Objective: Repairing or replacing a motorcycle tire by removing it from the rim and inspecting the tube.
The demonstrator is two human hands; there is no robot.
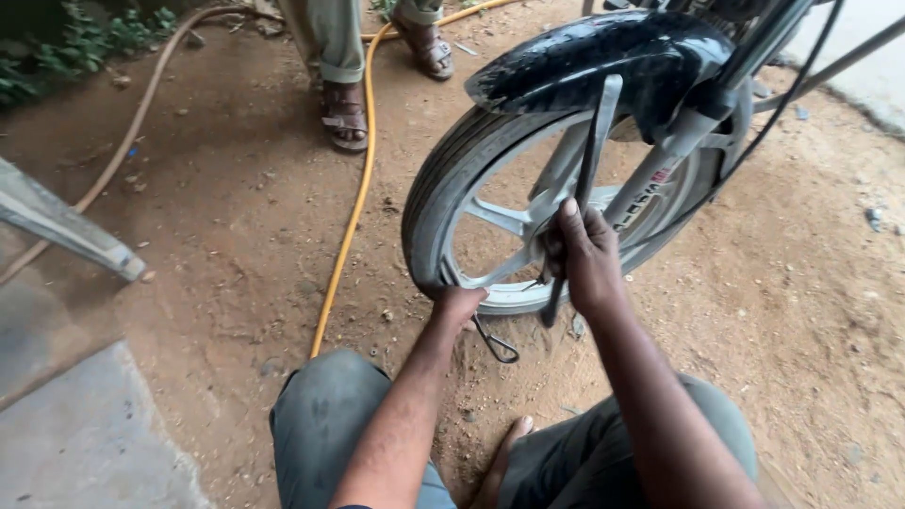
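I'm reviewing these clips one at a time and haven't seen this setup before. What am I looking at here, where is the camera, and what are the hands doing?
There is one picture, taken by a camera worn on a person's head and looking down at their own arms and knees. The person crouches on bare dirt in front of a motorbike's front wheel, under its black mudguard. The right hand grips a long dark metal lever set against the wheel. The left hand presses on the bottom of the tyre; a thin bent metal tool lies on the ground just below it. A yellow hose runs across the dirt, and another person's sandalled feet stand behind it.
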